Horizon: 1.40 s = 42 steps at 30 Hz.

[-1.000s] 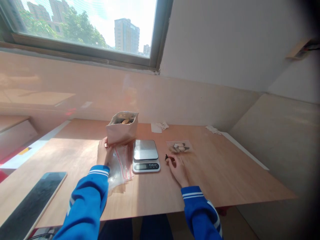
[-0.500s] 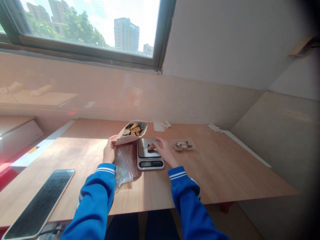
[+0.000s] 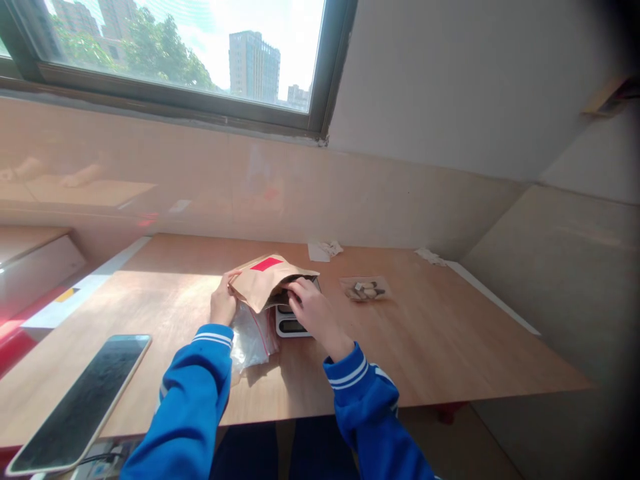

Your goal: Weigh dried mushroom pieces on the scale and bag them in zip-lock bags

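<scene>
A brown kraft paper bag [image 3: 257, 283] with a red label lies tilted over the kitchen scale [image 3: 295, 327], its mouth facing right. My left hand [image 3: 223, 299] grips the bag by its left side. At the mouth, my right hand [image 3: 310, 307] has its fingers curled together, the tips partly inside the opening; what they hold is hidden. The bag and my right hand cover most of the scale's plate, while part of its display shows. Under the bag and beside the scale lie clear zip bags [image 3: 250, 337] with a red seal line.
A clear packet of pale pieces [image 3: 365, 289] lies right of the scale. White paper scraps [image 3: 325, 251] are at the back by the wall. A large phone [image 3: 80, 403] rests at the table's left front edge, near a cable. The wooden table [image 3: 450, 333] meets a tiled wall below a window.
The bag has tipped over to the right, above the scale, hiding the brown dried slices inside. My right hand has moved from a piece on the scale plate to the bag's mouth.
</scene>
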Tool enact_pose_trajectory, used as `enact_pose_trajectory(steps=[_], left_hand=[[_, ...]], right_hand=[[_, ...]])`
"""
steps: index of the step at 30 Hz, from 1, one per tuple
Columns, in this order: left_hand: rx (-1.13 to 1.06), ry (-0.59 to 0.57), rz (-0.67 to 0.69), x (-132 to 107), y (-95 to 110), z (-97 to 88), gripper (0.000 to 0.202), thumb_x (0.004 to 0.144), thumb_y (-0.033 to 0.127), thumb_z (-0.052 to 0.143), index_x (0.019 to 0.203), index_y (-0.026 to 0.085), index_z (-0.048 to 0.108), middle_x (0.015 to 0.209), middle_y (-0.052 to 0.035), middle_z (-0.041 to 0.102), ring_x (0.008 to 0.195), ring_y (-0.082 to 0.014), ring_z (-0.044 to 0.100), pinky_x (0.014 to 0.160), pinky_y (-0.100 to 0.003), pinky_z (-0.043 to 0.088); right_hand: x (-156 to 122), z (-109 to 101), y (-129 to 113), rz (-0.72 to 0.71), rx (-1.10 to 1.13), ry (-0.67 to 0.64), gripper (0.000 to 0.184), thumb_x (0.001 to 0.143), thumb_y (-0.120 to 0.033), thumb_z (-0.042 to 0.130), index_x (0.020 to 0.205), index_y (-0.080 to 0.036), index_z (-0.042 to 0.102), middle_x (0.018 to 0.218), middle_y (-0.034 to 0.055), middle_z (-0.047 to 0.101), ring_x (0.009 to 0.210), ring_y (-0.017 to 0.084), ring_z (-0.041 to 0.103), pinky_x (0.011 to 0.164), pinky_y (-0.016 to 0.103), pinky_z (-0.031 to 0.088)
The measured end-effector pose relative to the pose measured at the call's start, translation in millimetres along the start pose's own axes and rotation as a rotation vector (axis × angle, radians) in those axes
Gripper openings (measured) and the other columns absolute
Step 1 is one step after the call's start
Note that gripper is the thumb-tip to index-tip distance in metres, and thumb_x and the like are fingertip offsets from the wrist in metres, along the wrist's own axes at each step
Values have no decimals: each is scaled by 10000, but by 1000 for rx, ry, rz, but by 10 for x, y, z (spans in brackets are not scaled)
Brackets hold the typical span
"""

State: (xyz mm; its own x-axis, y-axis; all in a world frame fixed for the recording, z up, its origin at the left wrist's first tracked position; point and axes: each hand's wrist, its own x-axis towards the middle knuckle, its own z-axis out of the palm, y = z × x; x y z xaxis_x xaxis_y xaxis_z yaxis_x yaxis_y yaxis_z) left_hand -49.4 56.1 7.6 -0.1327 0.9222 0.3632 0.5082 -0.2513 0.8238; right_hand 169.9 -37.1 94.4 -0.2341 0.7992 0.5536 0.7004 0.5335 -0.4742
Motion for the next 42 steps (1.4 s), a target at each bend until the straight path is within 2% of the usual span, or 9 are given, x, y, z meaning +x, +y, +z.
enact_pose_trajectory(steps=[6,9,14,21,25,29,35,38,42], left_hand=[[4,-14,-24,-7,8,-9,424,793,156,486,1196,263,562,1150,-50,690,982,-203,661,788,-275,502],[38,-12,-34,-6,3,-14,436,797,147,477,1207,268,559,1125,-47,703,980,-204,666,791,-280,501],[66,-8,-49,-9,14,-10,417,794,153,511,1189,270,578,1074,-44,719,959,-218,674,786,-290,503],[107,5,-96,-19,56,-8,410,782,135,523,1155,289,593,1017,-6,733,900,-176,687,773,-241,504],[107,12,-85,-19,46,-11,414,780,132,528,1155,295,593,1014,1,734,908,-174,685,776,-237,504],[105,15,-83,-14,25,-13,400,788,136,526,1145,301,596,1022,5,733,911,-174,685,779,-235,501],[79,22,-77,3,-26,10,364,803,146,507,1122,293,601,1046,8,728,952,-163,677,790,-229,494],[54,24,-73,9,-54,21,376,793,134,499,1121,290,599,1044,11,728,953,-157,674,784,-225,489],[33,28,-70,14,-74,23,388,782,119,497,1115,291,599,1043,7,728,951,-159,674,774,-227,482]], right_hand=[[127,177,-8,7,-66,-59,297,879,-156,513,1161,-219,584,1131,102,607,1030,252,587,875,389,498],[198,257,-3,16,-77,-35,353,858,-155,550,1206,-206,578,1179,130,589,1080,292,566,910,440,485],[162,399,-6,105,-89,-28,385,870,-98,486,1242,-118,586,1240,200,579,1192,361,493,1012,527,394],[134,302,-143,130,-328,-175,416,902,-109,431,1295,-147,561,1244,170,606,1147,281,551,1000,377,431],[175,222,-212,145,-439,-187,385,893,-106,463,1262,-134,569,1202,158,621,1083,262,576,935,365,461],[132,220,-241,216,-479,-104,299,884,-109,496,1151,-135,628,1110,155,640,1025,269,574,894,382,467],[-60,253,-221,255,-358,150,160,860,-181,608,1008,-199,665,1069,111,595,1016,266,529,863,386,481],[-142,234,-194,198,-268,268,81,860,-177,618,898,-215,679,1119,94,567,1070,246,508,920,378,466],[-219,177,-163,102,-133,304,90,870,-166,602,874,-219,675,1139,81,588,1126,229,511,959,383,455]])
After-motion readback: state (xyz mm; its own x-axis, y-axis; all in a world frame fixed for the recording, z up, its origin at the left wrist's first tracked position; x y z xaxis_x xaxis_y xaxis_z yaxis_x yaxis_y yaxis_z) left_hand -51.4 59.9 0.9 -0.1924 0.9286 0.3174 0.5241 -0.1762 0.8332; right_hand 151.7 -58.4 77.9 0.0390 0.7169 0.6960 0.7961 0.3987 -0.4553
